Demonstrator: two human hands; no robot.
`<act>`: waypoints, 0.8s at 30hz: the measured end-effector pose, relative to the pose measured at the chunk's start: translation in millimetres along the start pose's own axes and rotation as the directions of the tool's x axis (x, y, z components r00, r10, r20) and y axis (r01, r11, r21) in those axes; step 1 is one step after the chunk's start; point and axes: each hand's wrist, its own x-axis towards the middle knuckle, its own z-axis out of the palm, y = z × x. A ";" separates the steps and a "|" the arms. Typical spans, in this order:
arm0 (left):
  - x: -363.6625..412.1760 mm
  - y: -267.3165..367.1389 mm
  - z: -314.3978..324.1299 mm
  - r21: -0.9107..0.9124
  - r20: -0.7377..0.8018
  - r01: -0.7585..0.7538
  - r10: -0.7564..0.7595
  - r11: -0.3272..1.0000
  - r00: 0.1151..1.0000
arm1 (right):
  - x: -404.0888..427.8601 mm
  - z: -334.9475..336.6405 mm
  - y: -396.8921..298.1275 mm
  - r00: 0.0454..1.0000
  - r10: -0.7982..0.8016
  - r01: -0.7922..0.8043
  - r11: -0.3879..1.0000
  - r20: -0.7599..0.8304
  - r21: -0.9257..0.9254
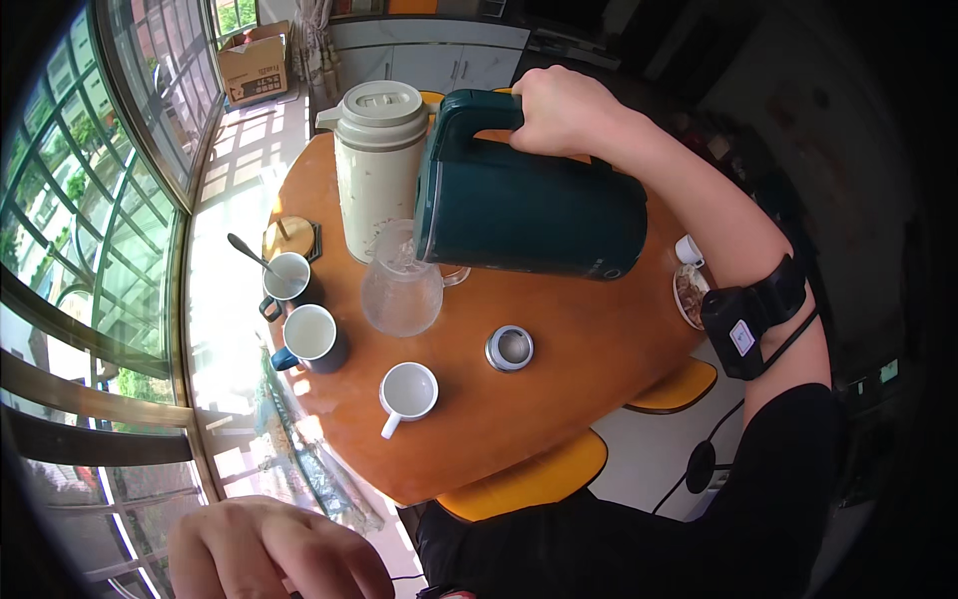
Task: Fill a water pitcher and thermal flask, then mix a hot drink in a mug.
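Observation:
My right hand [565, 112] grips the handle of a dark green electric kettle [531, 213], which is tipped on its side with its spout end at the left. Below that end stands a clear glass pitcher [403, 299], with water visible near its mouth. Behind the pitcher is a cream thermos jug [378, 176]. My left hand [273, 550] is low at the left, fingers bent, away from the table; whether it holds anything is hidden. A white mug [409, 391], a blue-handled mug [310, 337], a mug with a spoon [287, 277] and a small metallic cup [510, 348] stand nearby.
The wooden table [464, 449] has yellow chairs [528, 479] at its edge. A round wooden lid [290, 238] lies at the left. At the right are a small white cup [689, 251] and a bowl of food [691, 296]. Barred windows line the left; a cardboard box [254, 66] stands beyond.

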 end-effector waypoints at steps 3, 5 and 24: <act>52.3 9.9 -4.5 0.053 0.761 0.399 -0.295 0.916 0.577 | -4.3 -3.8 3.1 1.000 -0.005 0.006 1.000 -0.026 0.028; 56.3 19.3 6.4 0.109 0.686 0.484 -0.418 0.868 0.595 | -3.0 -5.0 -0.3 0.997 -0.002 0.002 1.000 -0.076 0.005; 67.6 9.6 -44.9 -0.086 0.759 0.133 -0.022 0.987 0.651 | 0.4 -7.8 -11.2 0.995 -0.085 0.086 0.996 -0.059 0.014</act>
